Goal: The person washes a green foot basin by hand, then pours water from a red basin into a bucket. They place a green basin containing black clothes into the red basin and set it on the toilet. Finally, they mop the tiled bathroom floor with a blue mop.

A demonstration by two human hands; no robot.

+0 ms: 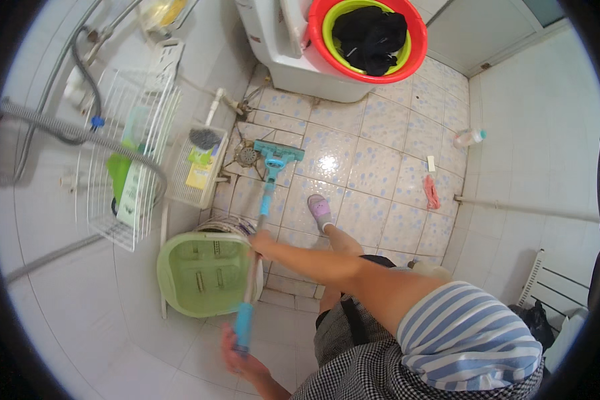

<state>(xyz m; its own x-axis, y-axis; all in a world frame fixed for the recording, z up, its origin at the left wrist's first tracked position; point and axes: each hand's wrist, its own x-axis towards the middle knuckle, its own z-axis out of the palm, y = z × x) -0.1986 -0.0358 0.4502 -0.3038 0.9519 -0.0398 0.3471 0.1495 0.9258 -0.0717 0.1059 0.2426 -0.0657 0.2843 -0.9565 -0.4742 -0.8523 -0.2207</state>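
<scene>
A sponge mop (pixel 278 152) with a teal head and a metal pole lies slanted across the view, its head on the tiled floor beside a round floor drain (pixel 247 154). My right hand (pixel 261 245) is wrapped around the middle of the pole. At the lower end, my left hand (pixel 242 357) holds the blue grip; its fingers are blurred by motion. Under the pole, at the left wall, a pale green plastic basin (pixel 200 275) stands tilted on its side. My foot in a pink slipper (pixel 320 207) is right of the mop.
A toilet (pixel 320 80) bears a red basin (pixel 420 45) with a green one inside, holding black cloth (pixel 370 37). Left are a white wire rack (pixel 130 240), a hose (pixel 80 131) and a shelf basket (pixel 180 187). A pink cloth (pixel 431 192) and a bottle (pixel 469 137) lie right.
</scene>
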